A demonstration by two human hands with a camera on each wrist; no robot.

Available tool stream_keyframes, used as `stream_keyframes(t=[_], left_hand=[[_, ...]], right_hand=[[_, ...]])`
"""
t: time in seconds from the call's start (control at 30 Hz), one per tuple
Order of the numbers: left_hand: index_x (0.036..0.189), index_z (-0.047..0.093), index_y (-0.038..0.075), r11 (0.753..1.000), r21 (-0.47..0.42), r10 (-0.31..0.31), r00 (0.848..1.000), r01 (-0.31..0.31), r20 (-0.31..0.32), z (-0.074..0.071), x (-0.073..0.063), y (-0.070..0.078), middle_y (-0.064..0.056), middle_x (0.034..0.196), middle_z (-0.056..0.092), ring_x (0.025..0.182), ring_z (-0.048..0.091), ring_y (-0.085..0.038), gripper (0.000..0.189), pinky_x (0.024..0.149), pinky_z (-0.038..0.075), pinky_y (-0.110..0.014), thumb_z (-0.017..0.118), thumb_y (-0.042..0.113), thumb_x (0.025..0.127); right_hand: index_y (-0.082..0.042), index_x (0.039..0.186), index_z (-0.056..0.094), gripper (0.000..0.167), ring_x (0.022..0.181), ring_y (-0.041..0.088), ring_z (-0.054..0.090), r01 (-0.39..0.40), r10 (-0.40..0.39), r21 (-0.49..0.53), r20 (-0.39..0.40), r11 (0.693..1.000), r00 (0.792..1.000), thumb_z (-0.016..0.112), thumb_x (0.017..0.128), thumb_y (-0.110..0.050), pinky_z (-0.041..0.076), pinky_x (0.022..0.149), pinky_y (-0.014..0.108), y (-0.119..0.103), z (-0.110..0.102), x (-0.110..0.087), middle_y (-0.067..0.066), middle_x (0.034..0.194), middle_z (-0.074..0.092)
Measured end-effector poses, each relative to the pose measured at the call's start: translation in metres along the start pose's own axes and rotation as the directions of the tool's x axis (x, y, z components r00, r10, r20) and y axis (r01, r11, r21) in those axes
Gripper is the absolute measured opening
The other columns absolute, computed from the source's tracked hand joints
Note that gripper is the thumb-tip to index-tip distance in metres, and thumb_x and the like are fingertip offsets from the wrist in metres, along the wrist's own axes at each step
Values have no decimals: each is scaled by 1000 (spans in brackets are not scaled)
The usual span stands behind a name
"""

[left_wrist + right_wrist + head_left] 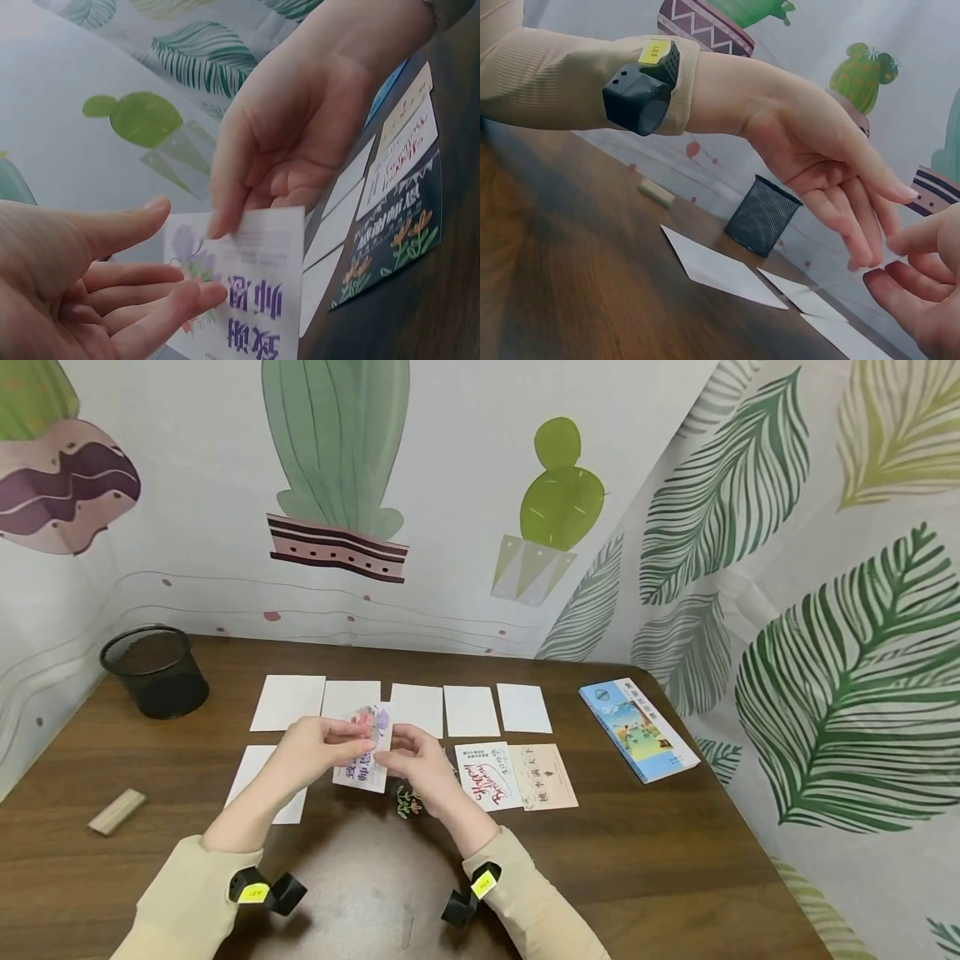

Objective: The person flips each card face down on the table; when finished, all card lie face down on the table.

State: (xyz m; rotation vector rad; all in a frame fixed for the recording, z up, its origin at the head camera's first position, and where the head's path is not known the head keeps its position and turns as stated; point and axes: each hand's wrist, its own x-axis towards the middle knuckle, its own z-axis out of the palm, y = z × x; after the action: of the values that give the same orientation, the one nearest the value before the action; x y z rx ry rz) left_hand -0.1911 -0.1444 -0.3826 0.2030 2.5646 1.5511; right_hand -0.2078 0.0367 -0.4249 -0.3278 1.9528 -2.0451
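Observation:
A white greeting card (362, 773) with purple characters and printed flowers is held up above the table between both hands. My right hand (427, 770) pinches its edge between thumb and fingers. My left hand (309, 747) is at its other side; in the left wrist view, the thumb stands apart and the extended fingers reach across the printed face. Whether those fingers touch it I cannot tell. Partly behind the right hand lies a dark card (397, 229) with orange flowers. Beside it are a white card with red lettering (486, 781) and a beige card (550, 781).
A row of blank white cards (471, 712) lies toward the back, with another white card (291, 814) near the left forearm. A black mesh bin (168, 685) and a small wooden block (117, 812) are at left. A blue-and-white box (637, 727) lies at right.

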Motion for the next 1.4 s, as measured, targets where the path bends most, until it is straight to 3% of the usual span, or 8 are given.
stream_keyframes(t=[0.27,0.47,0.6,0.73,0.9,1.03,1.17,1.4], left_hand=[[125,63,-5,997,77,34,997,-29,-72,3,-5,12,-22,116,69,110,67,-32,52,93,54,-47,69,34,91],[122,66,-4,993,117,33,992,-19,-124,0,-7,13,-20,108,72,108,67,-34,52,90,54,-49,72,35,89],[123,63,-10,1000,11,9,998,-9,-69,-5,-7,10,-24,112,70,99,71,-29,50,85,59,-39,70,28,91],[125,57,-16,995,-96,-24,999,22,-22,-12,-10,12,-31,120,64,93,73,-24,48,83,59,-33,65,20,94],[128,54,-16,998,-44,-43,999,41,-31,-23,-13,11,-31,125,61,94,73,-27,47,97,52,-49,60,18,96],[128,51,-19,997,-40,-62,998,61,-28,-30,-10,3,-34,126,59,92,73,-23,47,95,54,-46,58,16,97],[129,49,-20,995,-54,-81,997,81,1,-35,-6,-7,-35,128,57,90,72,-18,48,89,57,-37,56,15,97],[128,48,-22,989,-66,-131,989,136,73,-34,3,-30,-36,124,58,91,71,-16,48,84,59,-32,57,13,97]], right_hand=[[5,130,53,46,97,12,65,37,-36,-12,37,999,999,67,86,-1,56,88,28,-5,5,-4,22,120,63],[0,132,55,48,104,15,65,42,-38,-42,87,998,996,70,86,-4,56,88,27,-11,4,-7,15,124,63],[0,131,57,45,107,17,66,42,-35,-64,104,997,994,69,88,-4,55,88,26,-11,3,-7,17,125,63],[6,126,59,38,99,12,66,46,-43,-51,59,998,997,66,90,-4,55,89,27,-3,1,-2,23,120,65],[12,118,60,33,85,4,63,32,-33,-16,-58,999,998,66,90,-2,57,85,26,9,-6,6,23,109,67],[14,116,60,31,79,4,63,-7,7,5,-113,1000,994,66,88,1,58,83,27,16,-13,10,17,101,68],[15,115,59,30,76,6,63,-38,40,23,-95,999,995,64,89,1,59,82,30,19,-16,12,11,95,68],[17,113,57,26,69,6,62,-102,104,38,-52,994,993,61,90,5,58,70,20,22,-16,14,0,80,62]])
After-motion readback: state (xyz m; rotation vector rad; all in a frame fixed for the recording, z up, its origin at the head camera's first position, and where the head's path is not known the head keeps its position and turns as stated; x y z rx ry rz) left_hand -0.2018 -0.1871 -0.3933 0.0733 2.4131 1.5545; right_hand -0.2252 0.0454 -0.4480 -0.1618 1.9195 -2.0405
